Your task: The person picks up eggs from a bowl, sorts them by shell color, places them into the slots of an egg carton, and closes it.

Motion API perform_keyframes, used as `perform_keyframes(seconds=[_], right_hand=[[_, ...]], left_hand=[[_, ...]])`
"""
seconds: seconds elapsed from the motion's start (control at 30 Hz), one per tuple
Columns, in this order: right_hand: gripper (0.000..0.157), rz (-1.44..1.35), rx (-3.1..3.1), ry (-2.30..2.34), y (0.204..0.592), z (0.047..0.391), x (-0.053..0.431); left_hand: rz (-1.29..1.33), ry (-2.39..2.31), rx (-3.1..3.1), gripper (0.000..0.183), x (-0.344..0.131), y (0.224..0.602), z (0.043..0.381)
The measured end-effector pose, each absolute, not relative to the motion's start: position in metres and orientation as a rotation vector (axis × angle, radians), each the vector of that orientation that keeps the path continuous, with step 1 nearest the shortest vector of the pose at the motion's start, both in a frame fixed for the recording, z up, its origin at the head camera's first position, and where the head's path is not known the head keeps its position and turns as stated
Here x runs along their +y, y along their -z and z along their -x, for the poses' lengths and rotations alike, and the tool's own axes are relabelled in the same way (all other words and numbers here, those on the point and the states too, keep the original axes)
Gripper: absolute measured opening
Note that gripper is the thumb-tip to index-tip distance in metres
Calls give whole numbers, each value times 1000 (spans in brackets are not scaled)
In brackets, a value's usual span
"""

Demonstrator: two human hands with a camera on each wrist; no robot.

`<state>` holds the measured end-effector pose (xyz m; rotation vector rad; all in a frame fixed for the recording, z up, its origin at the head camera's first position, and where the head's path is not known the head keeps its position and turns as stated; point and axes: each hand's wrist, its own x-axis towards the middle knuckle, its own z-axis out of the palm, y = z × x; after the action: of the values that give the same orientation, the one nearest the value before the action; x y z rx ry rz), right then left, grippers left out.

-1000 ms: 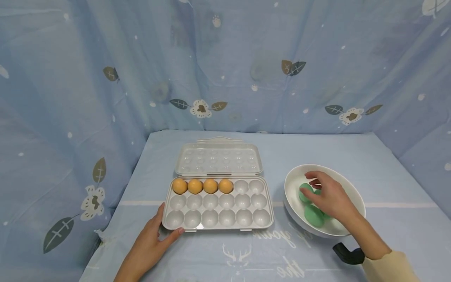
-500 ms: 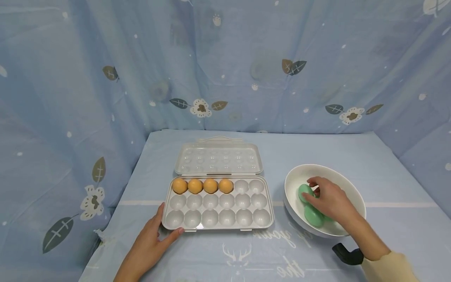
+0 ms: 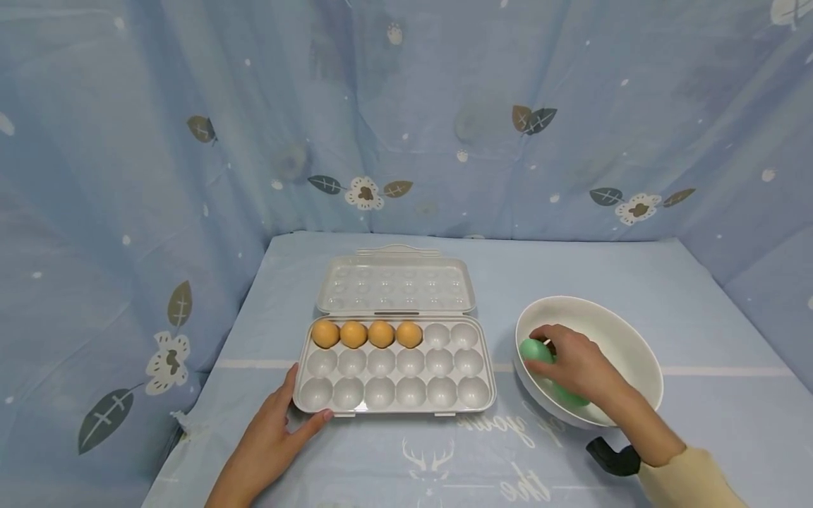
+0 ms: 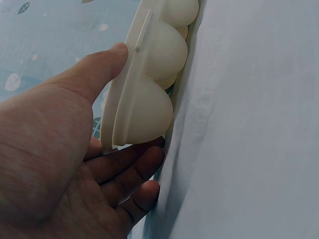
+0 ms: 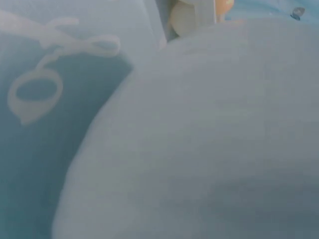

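Observation:
A pale grey plastic egg box point(image 3: 394, 363) lies on the table with its lid point(image 3: 395, 284) folded back. Several orange-yellow eggs point(image 3: 381, 334) sit in the left part of its back row. My left hand point(image 3: 267, 437) grips the box's near left corner; the left wrist view has the thumb point(image 4: 107, 62) against the rim and the fingers at the end. Inside the white bowl point(image 3: 625, 346), my right hand point(image 3: 578, 363) holds a green egg point(image 3: 535, 350) between thumb and fingers near the left wall. Another green egg point(image 3: 571, 396) shows partly under the hand.
A blue cloth point(image 3: 406, 451) with printed lettering covers the table. Blue patterned curtains point(image 3: 394, 120) hang behind it and at the sides. A black curved piece point(image 3: 612, 458) shows by the right wrist. Only the bowl's outer wall point(image 5: 199, 139) fills most of the right wrist view.
My right hand has closed on a green egg and shifted left with it toward the bowl's left rim. The left hand and egg box keep their places.

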<state>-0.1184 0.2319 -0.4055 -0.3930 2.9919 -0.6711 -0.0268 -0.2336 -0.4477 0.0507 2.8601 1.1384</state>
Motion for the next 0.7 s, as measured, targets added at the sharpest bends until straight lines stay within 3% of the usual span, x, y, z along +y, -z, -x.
perform_keyframes(seconds=[0.17, 0.7], right_hand=[[34, 452, 3022, 652, 405, 117, 228], [38, 441, 3050, 926, 383, 120, 223]], left_hand=[[-54, -1143, 2860, 109, -233, 447, 26], [14, -1122, 2810, 115, -234, 446, 26]])
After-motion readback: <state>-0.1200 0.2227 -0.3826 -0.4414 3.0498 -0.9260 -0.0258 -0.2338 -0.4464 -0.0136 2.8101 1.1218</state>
